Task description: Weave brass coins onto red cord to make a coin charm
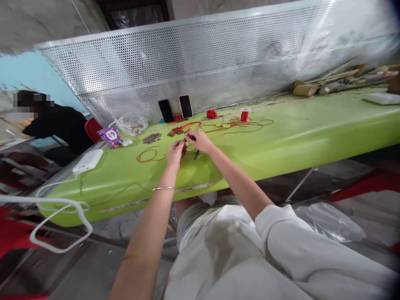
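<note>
The green table (312, 129) bears 2 phones (185, 106), loose red cord (250, 123), a spool (244, 114) — plus a white charger (88, 161).

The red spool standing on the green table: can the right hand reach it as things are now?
Probably yes. The red spool stands beyond the right hand, with only loose red cord lying between, though that hand now pinches cord.

Green table (312, 129); perforated metal screen (203, 66) behind; grey concrete floor (100, 241)

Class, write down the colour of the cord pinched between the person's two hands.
Red; the head view shows the cord between the left hand and right hand.
</note>
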Demonstrator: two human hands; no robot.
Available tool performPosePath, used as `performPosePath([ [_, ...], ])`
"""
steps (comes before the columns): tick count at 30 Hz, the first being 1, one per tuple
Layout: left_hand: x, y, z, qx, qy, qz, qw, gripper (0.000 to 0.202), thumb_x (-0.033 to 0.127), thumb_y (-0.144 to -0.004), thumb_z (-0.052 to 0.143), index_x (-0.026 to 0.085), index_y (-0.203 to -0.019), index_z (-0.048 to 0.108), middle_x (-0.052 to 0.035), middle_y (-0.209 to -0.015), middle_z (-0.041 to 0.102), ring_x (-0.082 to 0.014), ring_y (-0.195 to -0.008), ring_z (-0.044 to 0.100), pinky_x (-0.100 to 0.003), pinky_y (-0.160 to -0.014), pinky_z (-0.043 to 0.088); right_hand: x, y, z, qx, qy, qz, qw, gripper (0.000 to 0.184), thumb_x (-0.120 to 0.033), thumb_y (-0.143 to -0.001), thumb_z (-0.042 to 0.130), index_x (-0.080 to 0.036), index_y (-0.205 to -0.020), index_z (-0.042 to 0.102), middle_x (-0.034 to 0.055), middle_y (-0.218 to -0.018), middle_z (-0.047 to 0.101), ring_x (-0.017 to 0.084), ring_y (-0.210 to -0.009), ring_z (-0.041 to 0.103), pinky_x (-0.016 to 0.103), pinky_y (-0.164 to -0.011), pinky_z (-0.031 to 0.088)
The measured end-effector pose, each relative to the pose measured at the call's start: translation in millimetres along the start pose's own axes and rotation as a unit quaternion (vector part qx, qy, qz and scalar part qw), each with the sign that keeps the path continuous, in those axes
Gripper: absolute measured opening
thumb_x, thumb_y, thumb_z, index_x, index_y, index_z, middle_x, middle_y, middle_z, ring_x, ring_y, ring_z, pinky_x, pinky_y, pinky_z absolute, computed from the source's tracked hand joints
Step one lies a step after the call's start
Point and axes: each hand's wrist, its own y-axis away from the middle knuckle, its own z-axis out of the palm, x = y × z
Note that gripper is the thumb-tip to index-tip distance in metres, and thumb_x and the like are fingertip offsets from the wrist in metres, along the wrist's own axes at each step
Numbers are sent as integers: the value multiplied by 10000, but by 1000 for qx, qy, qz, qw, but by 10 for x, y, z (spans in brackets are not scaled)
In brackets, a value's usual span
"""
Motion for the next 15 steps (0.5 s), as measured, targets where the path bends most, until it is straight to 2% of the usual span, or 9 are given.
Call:
performPosePath([
  [6, -17, -18, 1, 16, 6, -21, 1000, 252, 397, -666, 692, 167, -620, 601, 10, -515, 582, -74, -384, 453, -196, -366, 272, 8, 3, 15, 7, 22, -5, 1000, 167, -237, -874, 507, -144, -815, 632, -2, -646, 565, 111, -579, 458, 205, -583, 302],
  [11, -23, -15, 3, 21, 7, -25, 999, 222, 340, -674, 685, 167, -567, 595, 24, -458, 548, -62, -361, 414, -185, -356, 247, 10, 10, 6, 9, 34, -3, 999, 171, -251, -872, 519, -143, -811, 637, -6, -631, 562, 107, -560, 447, 206, -570, 297],
  [15, -13, -12, 4, 21, 23, -17, 999, 177, 305, -668, 691, 169, -591, 608, 26, -476, 566, -68, -382, 443, -187, -381, 298, 27, 3, 13, 8, 41, 2, 999, 177, -266, -874, 526, -140, -829, 642, -4, -638, 568, 107, -563, 448, 208, -579, 303],
])
